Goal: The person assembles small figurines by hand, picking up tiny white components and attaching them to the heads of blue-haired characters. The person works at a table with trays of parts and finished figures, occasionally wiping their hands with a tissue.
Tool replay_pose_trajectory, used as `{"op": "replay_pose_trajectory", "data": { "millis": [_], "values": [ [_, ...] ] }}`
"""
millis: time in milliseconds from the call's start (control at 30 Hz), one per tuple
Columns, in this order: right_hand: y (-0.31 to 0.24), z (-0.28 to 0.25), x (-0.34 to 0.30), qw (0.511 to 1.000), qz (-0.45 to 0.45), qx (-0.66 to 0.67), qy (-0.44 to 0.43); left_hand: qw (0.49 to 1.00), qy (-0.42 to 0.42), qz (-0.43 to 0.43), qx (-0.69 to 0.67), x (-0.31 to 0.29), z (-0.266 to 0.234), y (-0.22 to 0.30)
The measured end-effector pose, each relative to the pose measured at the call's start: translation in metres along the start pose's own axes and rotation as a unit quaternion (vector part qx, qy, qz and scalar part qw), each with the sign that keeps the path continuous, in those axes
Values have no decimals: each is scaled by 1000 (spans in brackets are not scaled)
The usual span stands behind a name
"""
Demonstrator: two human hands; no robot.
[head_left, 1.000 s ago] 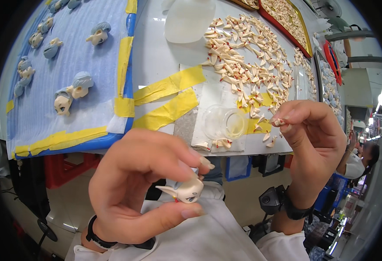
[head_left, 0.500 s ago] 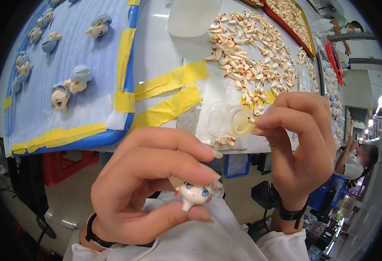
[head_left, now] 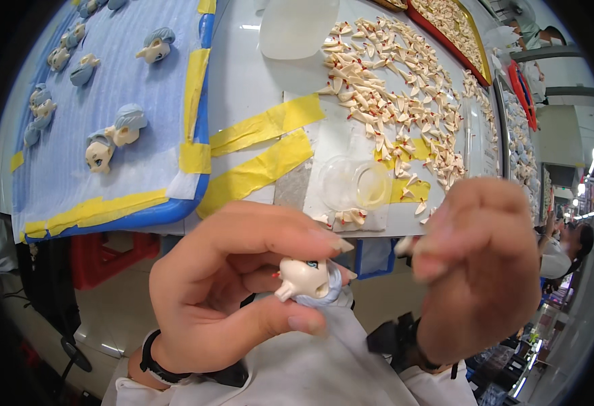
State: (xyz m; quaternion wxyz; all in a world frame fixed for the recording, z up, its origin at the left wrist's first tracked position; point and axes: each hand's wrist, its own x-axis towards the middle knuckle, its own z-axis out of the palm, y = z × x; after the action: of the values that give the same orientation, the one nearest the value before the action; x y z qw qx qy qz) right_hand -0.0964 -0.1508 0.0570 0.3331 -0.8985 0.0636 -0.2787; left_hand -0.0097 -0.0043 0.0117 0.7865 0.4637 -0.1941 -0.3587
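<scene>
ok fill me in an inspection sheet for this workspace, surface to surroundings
Surface: white table with yellow tape strips; blue tray at left
Job's things: held doll head, small pale piece; more doll heads on the tray
Clutter: loose red-tipped pointed pieces, clear plastic cup
Hands: left fingers pinch the doll head; right fingers, blurred, hold the pale piece
Cables: thin dark strand far left, possibly one
Surroundings: another person at right

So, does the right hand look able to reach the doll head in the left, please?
Probably yes: nothing shows between the right hand, pinching a pale piece, and the doll head, which the left hand leaves partly uncovered.
</scene>
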Motion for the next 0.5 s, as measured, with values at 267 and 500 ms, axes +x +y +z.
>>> {"op": "replay_pose_trajectory", "data": {
  "millis": [267, 500],
  "values": [
    [-14, 36, -21, 992, 14, 38, 118, 982, -89, 81, 143, -2, -19, -4],
    [-23, 30, -17, 997, 20, -17, 73, 969, -66, 105, 214, -10, -19, 0]
  ]
}}
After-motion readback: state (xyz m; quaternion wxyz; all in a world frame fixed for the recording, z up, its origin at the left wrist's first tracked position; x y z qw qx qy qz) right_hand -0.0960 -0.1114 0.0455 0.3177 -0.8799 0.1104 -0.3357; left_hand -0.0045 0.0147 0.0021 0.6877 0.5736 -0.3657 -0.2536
